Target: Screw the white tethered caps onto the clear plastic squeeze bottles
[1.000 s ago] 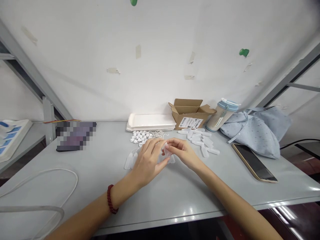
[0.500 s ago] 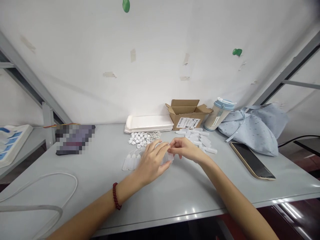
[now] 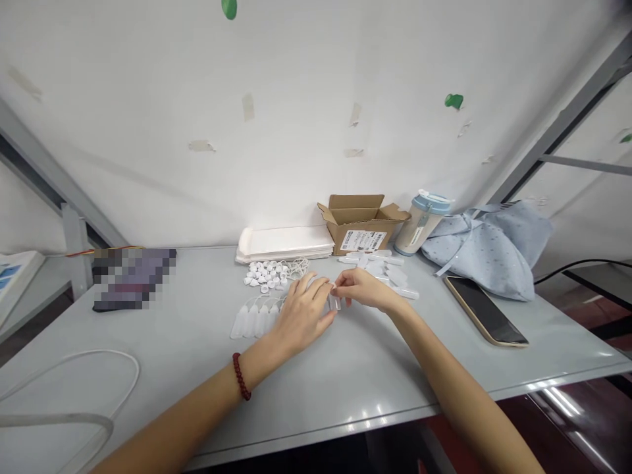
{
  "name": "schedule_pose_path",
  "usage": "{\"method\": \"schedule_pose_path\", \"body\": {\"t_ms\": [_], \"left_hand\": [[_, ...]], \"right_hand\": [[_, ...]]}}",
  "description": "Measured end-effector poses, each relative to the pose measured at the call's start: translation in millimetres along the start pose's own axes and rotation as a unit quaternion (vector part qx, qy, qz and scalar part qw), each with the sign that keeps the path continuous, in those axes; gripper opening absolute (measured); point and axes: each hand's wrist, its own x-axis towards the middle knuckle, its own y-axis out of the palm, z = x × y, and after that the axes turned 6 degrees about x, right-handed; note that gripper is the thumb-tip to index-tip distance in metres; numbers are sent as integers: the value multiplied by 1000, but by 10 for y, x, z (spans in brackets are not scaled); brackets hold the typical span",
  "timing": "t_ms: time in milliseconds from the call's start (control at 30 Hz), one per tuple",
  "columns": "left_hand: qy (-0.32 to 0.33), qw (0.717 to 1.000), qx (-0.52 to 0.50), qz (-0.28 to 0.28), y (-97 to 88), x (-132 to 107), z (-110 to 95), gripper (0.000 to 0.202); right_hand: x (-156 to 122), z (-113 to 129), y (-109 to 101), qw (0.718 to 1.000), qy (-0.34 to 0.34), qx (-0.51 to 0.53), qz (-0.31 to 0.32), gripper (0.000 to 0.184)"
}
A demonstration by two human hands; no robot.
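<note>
My left hand [image 3: 302,317] lies palm down over a row of translucent plastic tubes [image 3: 253,320], fingers stretched out and slightly apart. The left end of the row shows, flat and side by side with thin white cords at their tops; the rest is hidden under the hand. My right hand [image 3: 363,288] is closed in a pinch at the upper end of a translucent tube [image 3: 335,302], touching or nearly touching the left fingertips. Its exact grip is partly hidden. Loose translucent tubes [image 3: 395,275] lie behind the right hand. Small white caps [image 3: 266,271] and white cords [image 3: 297,267] are heaped behind the left.
Against the wall are stacked white trays or boxes [image 3: 284,242], an open cardboard box [image 3: 363,227] and a tumbler [image 3: 422,220]. A pale blue cloth bag [image 3: 488,250] and a phone [image 3: 485,313] lie right. A dark pouch [image 3: 135,280] and white cable [image 3: 113,355] lie left.
The view has turned slightly right, so the table's things sit further left. Both hands stay close together over the row, with the right fingers still pinched.
</note>
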Motion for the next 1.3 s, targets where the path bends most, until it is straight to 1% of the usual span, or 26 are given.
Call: {"method": "schedule_pose_path", "body": {"t_ms": [167, 333, 567, 867, 967, 1067, 1100, 1133, 1167, 1200, 1233, 1300], "left_hand": [[1, 1000, -8, 21, -11, -35, -40, 40], [-11, 998, -3, 54, 4, -39, -83, 37], [-10, 995, 27, 93, 2, -39, -91, 31], [-23, 992, 49, 115, 21, -51, -94, 32], [-32, 993, 39, 105, -55, -30, -120, 34], [-36, 997, -16, 64, -221, -84, -266, 35], [-33, 996, -58, 54, -278, -139, -349, 34], [-24, 991, -121, 57, -325, -217, -445, 32], [0, 973, -210, 90, -357, -313, -549, 32], [19, 941, -309, 136, -371, -425, -653, 30], [32, 926, -340, 163, -367, -543, -749, 26], [38, 906, -370, 202, -310, -772, -890, 23]], "right_hand": [[39, -63, 44, 1000, -2, -11, 21, 9], [52, -71, 71, 999, 6, -23, 21, 7], [70, -86, 79, 998, 19, -45, 36, 8], [106, -140, 70, 998, 16, -41, 42, 13], [107, -150, 51, 998, 16, -41, 47, 13], [92, -136, -1, 998, 15, -37, 42, 13], [83, -123, -24, 999, 16, -36, 34, 14], [71, -108, -48, 999, 19, -35, 25, 15], [57, -90, -72, 999, 24, -35, 16, 16], [42, -71, -94, 999, 29, -36, 6, 17], [27, -54, -113, 999, 33, -37, -3, 17], [3, -28, -139, 998, 40, -37, -19, 16]]}}
